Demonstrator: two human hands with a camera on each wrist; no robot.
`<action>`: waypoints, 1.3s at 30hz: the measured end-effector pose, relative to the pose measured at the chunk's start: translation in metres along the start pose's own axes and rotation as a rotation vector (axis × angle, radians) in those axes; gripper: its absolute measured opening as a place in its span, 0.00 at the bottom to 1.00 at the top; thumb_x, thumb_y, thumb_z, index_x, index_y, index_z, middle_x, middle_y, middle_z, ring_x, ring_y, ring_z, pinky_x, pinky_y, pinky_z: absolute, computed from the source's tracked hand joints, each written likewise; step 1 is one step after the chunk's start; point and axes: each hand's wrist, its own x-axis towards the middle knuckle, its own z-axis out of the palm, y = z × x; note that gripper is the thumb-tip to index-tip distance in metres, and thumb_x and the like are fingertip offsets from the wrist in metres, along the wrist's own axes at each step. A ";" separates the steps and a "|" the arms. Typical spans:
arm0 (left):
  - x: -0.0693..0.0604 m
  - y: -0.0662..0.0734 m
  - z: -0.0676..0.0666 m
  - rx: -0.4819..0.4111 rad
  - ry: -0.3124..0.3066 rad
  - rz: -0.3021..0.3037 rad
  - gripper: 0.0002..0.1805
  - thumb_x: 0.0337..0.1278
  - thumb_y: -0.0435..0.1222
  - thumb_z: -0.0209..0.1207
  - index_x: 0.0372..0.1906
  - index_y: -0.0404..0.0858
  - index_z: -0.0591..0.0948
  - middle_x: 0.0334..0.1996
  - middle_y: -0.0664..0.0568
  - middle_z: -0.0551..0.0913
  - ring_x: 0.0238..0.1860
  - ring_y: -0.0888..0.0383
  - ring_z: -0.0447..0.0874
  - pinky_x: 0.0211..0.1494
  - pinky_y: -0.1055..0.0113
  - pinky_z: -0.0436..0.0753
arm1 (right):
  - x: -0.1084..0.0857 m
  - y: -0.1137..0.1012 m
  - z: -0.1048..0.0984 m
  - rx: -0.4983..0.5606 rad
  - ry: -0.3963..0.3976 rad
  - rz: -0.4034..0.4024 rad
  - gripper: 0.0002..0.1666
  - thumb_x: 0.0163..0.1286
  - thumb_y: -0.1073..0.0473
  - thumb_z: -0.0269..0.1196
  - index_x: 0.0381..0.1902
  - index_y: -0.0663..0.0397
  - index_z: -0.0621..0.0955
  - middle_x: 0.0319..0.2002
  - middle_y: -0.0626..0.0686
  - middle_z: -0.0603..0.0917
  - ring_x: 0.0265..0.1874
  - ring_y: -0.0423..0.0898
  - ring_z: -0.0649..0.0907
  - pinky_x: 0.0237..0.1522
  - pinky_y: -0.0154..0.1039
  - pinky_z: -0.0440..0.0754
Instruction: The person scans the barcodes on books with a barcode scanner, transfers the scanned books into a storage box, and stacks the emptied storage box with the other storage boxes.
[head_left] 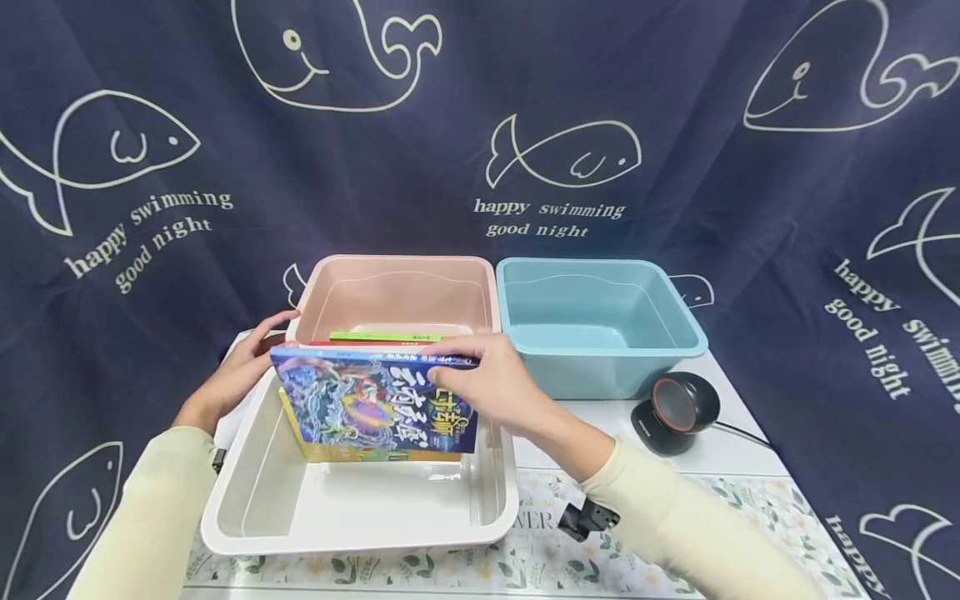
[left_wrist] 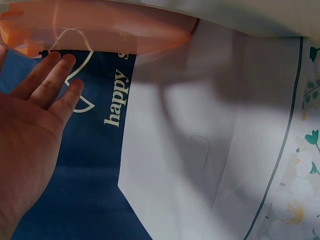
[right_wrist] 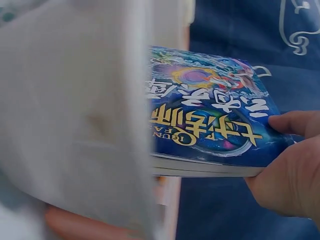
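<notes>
In the head view my right hand (head_left: 491, 379) pinches the top right corner of a blue illustrated book (head_left: 375, 404), which stands upright in the white bin (head_left: 360, 542). The right wrist view shows the thumb of my right hand (right_wrist: 292, 165) on the cover of the blue book (right_wrist: 215, 110). A yellow book (head_left: 300, 433) shows behind it, with red and green book edges (head_left: 386, 337) further back. My left hand (head_left: 238, 375) is beside the bins' left side, fingers extended near the pink bin's rim; the left wrist view shows this hand (left_wrist: 37, 125) holding nothing.
Behind the white bin stands a pink bin (head_left: 401, 292), with a blue bin (head_left: 600, 333) to its right. A black round device (head_left: 678, 408) with a cable sits on the table at the right. A dark patterned curtain (head_left: 420, 183) hangs behind.
</notes>
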 end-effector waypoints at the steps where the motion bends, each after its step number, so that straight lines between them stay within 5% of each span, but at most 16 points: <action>1: 0.000 -0.001 0.000 -0.001 0.000 0.004 0.32 0.79 0.44 0.53 0.81 0.53 0.59 0.60 0.62 0.79 0.52 0.79 0.78 0.50 0.77 0.81 | 0.000 -0.004 -0.004 0.023 0.008 -0.005 0.16 0.64 0.66 0.70 0.50 0.54 0.90 0.51 0.58 0.89 0.38 0.49 0.90 0.38 0.43 0.90; 3: 0.000 -0.002 -0.001 0.010 0.003 0.001 0.33 0.79 0.44 0.53 0.81 0.51 0.58 0.57 0.70 0.77 0.52 0.80 0.77 0.51 0.79 0.79 | -0.002 -0.012 -0.012 0.066 0.018 -0.027 0.16 0.64 0.67 0.69 0.51 0.57 0.89 0.48 0.61 0.90 0.38 0.50 0.91 0.39 0.45 0.90; 9: 0.002 -0.003 0.001 0.006 0.007 -0.009 0.34 0.78 0.43 0.54 0.81 0.47 0.58 0.63 0.54 0.76 0.54 0.84 0.74 0.52 0.82 0.78 | -0.010 -0.036 -0.043 0.122 0.076 -0.058 0.17 0.65 0.67 0.69 0.52 0.62 0.88 0.44 0.62 0.91 0.35 0.49 0.91 0.40 0.48 0.90; 13: 0.003 -0.004 0.003 -0.023 -0.006 0.009 0.33 0.79 0.42 0.54 0.81 0.50 0.59 0.60 0.59 0.79 0.55 0.82 0.77 0.52 0.77 0.81 | -0.019 -0.049 -0.066 0.088 0.155 -0.094 0.18 0.65 0.67 0.70 0.54 0.62 0.87 0.42 0.56 0.92 0.36 0.46 0.90 0.40 0.44 0.90; 20: 0.000 -0.004 0.001 -0.046 -0.016 -0.025 0.34 0.79 0.44 0.53 0.82 0.53 0.56 0.71 0.30 0.70 0.53 0.82 0.77 0.50 0.77 0.81 | -0.039 -0.054 -0.100 0.052 0.294 -0.148 0.18 0.66 0.65 0.71 0.54 0.62 0.87 0.38 0.44 0.92 0.37 0.42 0.90 0.43 0.36 0.88; 23: 0.000 -0.004 0.001 -0.042 -0.017 -0.035 0.34 0.79 0.44 0.53 0.82 0.52 0.56 0.72 0.29 0.69 0.53 0.82 0.76 0.50 0.78 0.81 | -0.052 -0.049 -0.113 0.079 0.355 -0.138 0.17 0.65 0.64 0.73 0.52 0.60 0.88 0.37 0.46 0.92 0.36 0.42 0.90 0.41 0.34 0.88; 25: 0.000 -0.004 0.001 -0.040 -0.016 -0.038 0.34 0.79 0.44 0.53 0.82 0.52 0.56 0.72 0.29 0.69 0.53 0.82 0.76 0.50 0.77 0.81 | -0.061 -0.044 -0.122 0.075 0.393 -0.080 0.17 0.65 0.62 0.74 0.53 0.55 0.88 0.35 0.46 0.92 0.24 0.42 0.87 0.26 0.36 0.85; 30: 0.000 -0.004 0.002 -0.027 -0.009 -0.028 0.33 0.79 0.46 0.53 0.82 0.54 0.58 0.71 0.31 0.71 0.53 0.81 0.78 0.50 0.76 0.82 | -0.080 -0.026 -0.142 0.106 0.459 0.005 0.16 0.64 0.64 0.74 0.51 0.51 0.89 0.34 0.43 0.92 0.22 0.40 0.86 0.22 0.35 0.84; 32: 0.000 -0.002 0.002 -0.019 -0.007 -0.026 0.32 0.79 0.47 0.53 0.81 0.55 0.58 0.70 0.31 0.71 0.53 0.80 0.78 0.50 0.75 0.83 | -0.088 -0.016 -0.148 0.163 0.466 -0.010 0.16 0.64 0.67 0.73 0.50 0.53 0.89 0.35 0.44 0.92 0.32 0.40 0.90 0.31 0.36 0.88; 35: 0.001 0.000 0.001 -0.013 -0.008 -0.029 0.32 0.79 0.47 0.53 0.81 0.56 0.58 0.71 0.29 0.69 0.53 0.81 0.77 0.49 0.76 0.82 | -0.100 -0.002 -0.156 0.224 0.479 -0.015 0.16 0.65 0.68 0.72 0.50 0.53 0.89 0.36 0.46 0.92 0.30 0.43 0.90 0.23 0.43 0.87; 39: 0.001 0.000 0.002 -0.014 -0.010 -0.023 0.33 0.79 0.47 0.53 0.81 0.55 0.58 0.72 0.29 0.69 0.54 0.82 0.76 0.50 0.77 0.82 | -0.116 0.016 -0.163 0.274 0.521 -0.070 0.17 0.65 0.73 0.70 0.50 0.56 0.89 0.38 0.47 0.93 0.32 0.41 0.90 0.28 0.38 0.88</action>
